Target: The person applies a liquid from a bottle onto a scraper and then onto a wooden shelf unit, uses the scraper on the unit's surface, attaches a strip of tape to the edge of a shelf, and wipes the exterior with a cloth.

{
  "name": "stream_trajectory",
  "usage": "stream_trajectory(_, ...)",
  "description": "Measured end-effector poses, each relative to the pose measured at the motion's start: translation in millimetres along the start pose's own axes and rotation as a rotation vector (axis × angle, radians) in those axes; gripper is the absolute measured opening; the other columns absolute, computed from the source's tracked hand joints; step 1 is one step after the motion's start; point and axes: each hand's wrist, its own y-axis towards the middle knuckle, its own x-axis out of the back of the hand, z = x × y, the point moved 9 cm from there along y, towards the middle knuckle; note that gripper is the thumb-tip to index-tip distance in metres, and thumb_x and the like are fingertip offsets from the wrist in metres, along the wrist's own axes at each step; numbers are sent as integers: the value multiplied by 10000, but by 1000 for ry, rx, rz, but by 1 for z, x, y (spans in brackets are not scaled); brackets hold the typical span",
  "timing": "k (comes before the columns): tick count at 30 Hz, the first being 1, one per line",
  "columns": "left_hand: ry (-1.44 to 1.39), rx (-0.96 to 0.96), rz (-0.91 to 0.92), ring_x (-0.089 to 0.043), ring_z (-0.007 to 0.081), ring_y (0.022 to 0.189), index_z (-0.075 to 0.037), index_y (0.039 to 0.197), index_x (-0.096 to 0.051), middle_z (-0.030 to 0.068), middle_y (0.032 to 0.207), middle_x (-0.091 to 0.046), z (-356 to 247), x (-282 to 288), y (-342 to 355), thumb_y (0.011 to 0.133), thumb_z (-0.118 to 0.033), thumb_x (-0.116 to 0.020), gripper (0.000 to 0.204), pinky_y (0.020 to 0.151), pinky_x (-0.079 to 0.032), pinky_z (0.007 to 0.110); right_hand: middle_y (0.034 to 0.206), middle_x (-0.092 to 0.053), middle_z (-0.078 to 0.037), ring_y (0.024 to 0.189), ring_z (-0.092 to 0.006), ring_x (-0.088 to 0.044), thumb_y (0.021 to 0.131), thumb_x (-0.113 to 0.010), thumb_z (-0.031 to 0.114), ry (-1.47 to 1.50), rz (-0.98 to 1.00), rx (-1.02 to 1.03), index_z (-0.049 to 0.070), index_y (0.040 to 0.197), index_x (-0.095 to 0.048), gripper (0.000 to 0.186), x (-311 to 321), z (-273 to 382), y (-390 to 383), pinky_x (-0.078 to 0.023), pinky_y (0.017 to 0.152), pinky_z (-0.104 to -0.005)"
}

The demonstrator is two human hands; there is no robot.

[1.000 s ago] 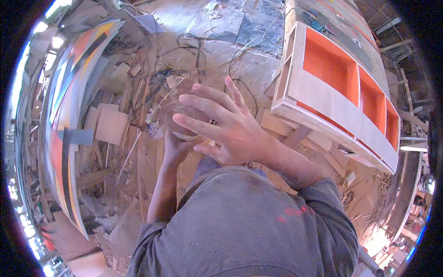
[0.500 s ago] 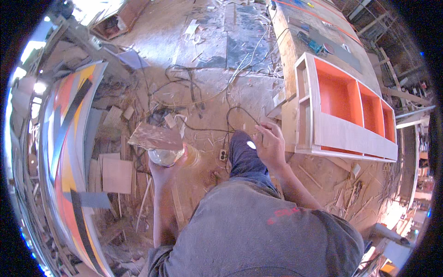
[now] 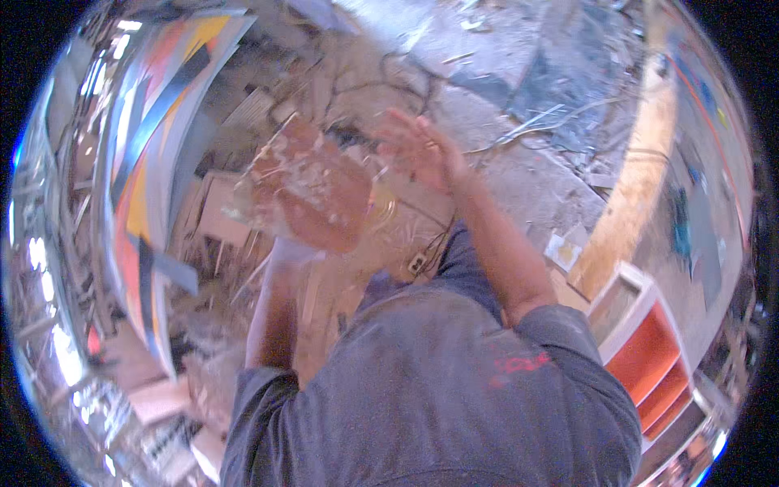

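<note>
My left hand [image 3: 282, 248] is raised in front of me and holds up a reddish-brown flat piece [image 3: 312, 195] speckled with white dust. The piece is blurred and hides most of that hand's fingers. My right hand [image 3: 422, 150] is lifted just right of the piece, fingers spread, holding nothing and close to its right edge. I cannot tell whether it touches the piece. My grey shirt fills the lower middle of the view.
A big painted panel [image 3: 154, 162] with orange, yellow and dark stripes leans at the left. A white and orange shelf unit [image 3: 649, 357] stands at the lower right beside a long wooden board [image 3: 641, 187]. Wood scraps, cables [image 3: 406, 73] and a socket strip [image 3: 418, 262] litter the floor.
Both hands rose toward the camera. My right hand left the floor by my knee and came up beside the reddish-brown piece. The view swung, so the shelf unit now sits lower right.
</note>
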Motion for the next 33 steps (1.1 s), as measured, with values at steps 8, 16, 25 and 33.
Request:
stream_trajectory(8,-68,83,-166,-558,202,1290,-44,1451,-466,84,1450,-540,2,-22,104,649,-144,-989,962,1066,-508,396,1487,-549,-140,1371,-316,-512,781,-824,524,-1041,242,739,78,1408,-582,807,-78,240,-24,-414,1110,-476)
stream_trajectory(16,-107,2,-257,-633,218,1187,-24,1348,-565,103,1307,-636,-156,-92,248,608,-109,-989,857,1009,-551,393,1221,-723,-152,1152,-335,-679,960,-674,183,-1130,96,865,51,1219,-725,295,-20,377,15,-504,1011,-487)
stream_trajectory(25,-288,-106,-132,-712,190,1054,-22,1282,-597,85,1162,-718,-206,-79,475,684,-6,-917,678,965,-579,380,996,-740,-42,859,-147,-706,1021,-668,361,-302,-785,836,16,1173,-703,379,217,588,91,-580,718,-332)
stream_trajectory(33,-269,-178,87,-707,178,1065,-27,1271,-584,67,1148,-716,-248,-105,745,724,-30,-919,642,979,-573,375,1108,-699,-58,863,-189,-699,999,-688,289,-27,-1364,651,100,1325,-571,394,408,631,19,-581,663,-318)
